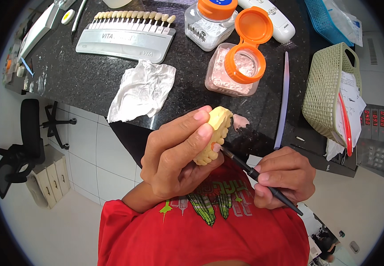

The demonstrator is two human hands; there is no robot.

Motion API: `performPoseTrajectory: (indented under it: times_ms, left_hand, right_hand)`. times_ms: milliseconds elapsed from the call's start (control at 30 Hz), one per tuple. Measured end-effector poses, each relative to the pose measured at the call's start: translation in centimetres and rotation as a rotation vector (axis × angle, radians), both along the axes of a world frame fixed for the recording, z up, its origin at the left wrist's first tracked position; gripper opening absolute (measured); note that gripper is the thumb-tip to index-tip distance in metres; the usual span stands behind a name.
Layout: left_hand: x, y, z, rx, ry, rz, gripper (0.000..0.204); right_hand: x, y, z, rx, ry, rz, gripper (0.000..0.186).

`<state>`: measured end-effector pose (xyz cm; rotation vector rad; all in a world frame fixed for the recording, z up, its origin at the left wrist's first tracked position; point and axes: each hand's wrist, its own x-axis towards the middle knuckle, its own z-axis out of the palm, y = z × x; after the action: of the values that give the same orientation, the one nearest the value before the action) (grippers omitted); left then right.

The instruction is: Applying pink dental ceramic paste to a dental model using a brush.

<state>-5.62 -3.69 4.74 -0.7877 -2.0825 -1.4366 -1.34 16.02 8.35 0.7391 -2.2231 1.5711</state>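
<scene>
My left hand holds a yellow plaster dental cast up in front of my chest, with its row of teeth toward the right. A small orange-pink patch shows among the teeth. Between the thumb and fingers of my right hand is a slim tool with a black handle. Its tip meets the cast at or very near that patch; I cannot tell whether it is a brush or a carver. Just beyond the cast, a small flat pink piece lies on the dark bench.
On the speckled bench stand an open jar of pink powder, an orange-lidded jar, and a tooth shade guide. A crumpled white tissue lies left, a long bluish strip right. A woven basket holds papers.
</scene>
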Motion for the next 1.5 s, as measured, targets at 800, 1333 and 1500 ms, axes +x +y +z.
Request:
performPoseTrajectory:
  times_ms: [800, 1333, 1500]
  left_hand:
    - [0.0, 0.1, -0.2, -0.032, 0.011, -0.021, 0.041]
    - [-0.5, 0.4, 0.5, 0.077, 0.008, 0.002, 0.032]
    - [-0.2, -0.5, -0.1, 0.314, -0.139, -0.071, 0.042]
  right_hand:
    - [0.2, 0.1, 0.0, -0.005, -0.012, -0.006, 0.031]
    - [1.2, 2.9, 4.3, -0.175, 0.104, -0.342, 0.033]
    - [-4.2, 4.6, 11.3, 0.112, 0.127, -0.488, 0.043]
